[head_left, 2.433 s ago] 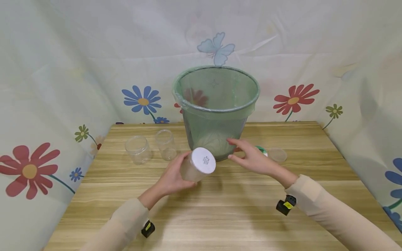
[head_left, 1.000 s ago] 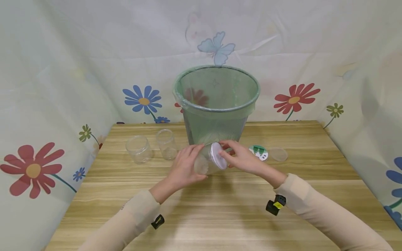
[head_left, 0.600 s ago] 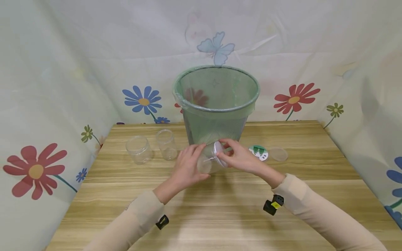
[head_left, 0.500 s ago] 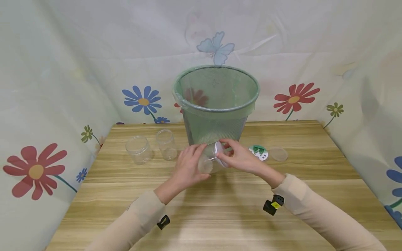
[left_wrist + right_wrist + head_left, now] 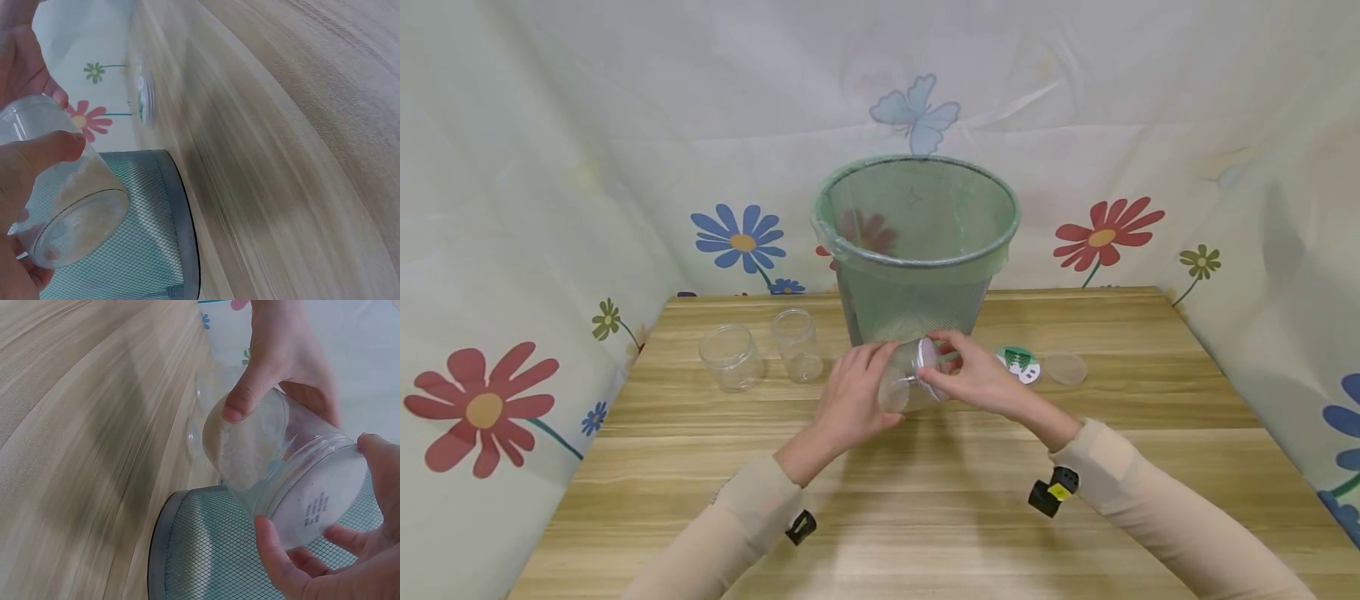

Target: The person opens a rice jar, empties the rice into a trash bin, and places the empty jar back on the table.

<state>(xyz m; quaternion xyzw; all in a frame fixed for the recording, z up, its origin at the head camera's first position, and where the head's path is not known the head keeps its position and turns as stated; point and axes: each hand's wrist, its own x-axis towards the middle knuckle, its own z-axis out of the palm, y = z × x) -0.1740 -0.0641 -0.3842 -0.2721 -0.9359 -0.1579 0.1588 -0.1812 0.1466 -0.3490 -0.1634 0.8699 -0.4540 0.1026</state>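
My left hand [image 5: 853, 396] grips the body of a clear plastic jar [image 5: 895, 385] lying tilted on its side in the air, its closed base toward the left. Fingers and thumb of my right hand [image 5: 985, 379] hold the rim of its lid [image 5: 930, 369], which faces right. Small printed text shows on the lid's white disc [image 5: 322, 503] in the right wrist view. Whitish, see-through patches show on the jar wall [image 5: 250, 447]; I cannot tell what they are. The lid sits on the jar's mouth.
Behind the hands stands a mesh wastebasket [image 5: 917, 292] lined with a green bag. Two uncovered clear jars, a wide one [image 5: 732, 360] and a narrower one [image 5: 796, 346], stand at left. A green-and-white disc [image 5: 1019, 365] and a translucent round lid [image 5: 1065, 368] lie at right.
The jar has turned so its lid faces right instead of up toward the camera. My right hand, earlier apart from it, has taken hold of the lid. Recently both hands have shifted only slightly.
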